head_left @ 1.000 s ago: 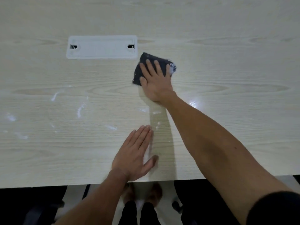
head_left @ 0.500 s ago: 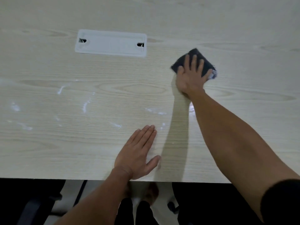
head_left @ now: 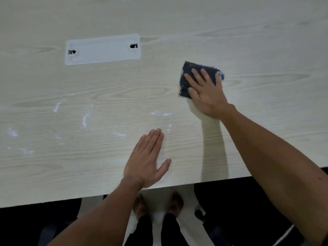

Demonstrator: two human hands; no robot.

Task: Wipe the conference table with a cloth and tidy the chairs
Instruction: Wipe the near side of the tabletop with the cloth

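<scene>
A pale wood-grain conference table fills most of the view. My right hand presses flat on a dark folded cloth right of centre, fingers spread over it, so most of the cloth is covered. My left hand lies flat and open on the table close to its near edge, holding nothing. White smears mark the surface left of my left hand and between the two hands.
A white rectangular cable cover with two slots is set into the table at upper left. Below the near edge, dark chairs stand at the right and at the left, and my feet show on a light floor.
My right hand slid the cloth right from beside the cable cover, then pulled it slightly back toward me. My left hand stayed planted near the edge.
</scene>
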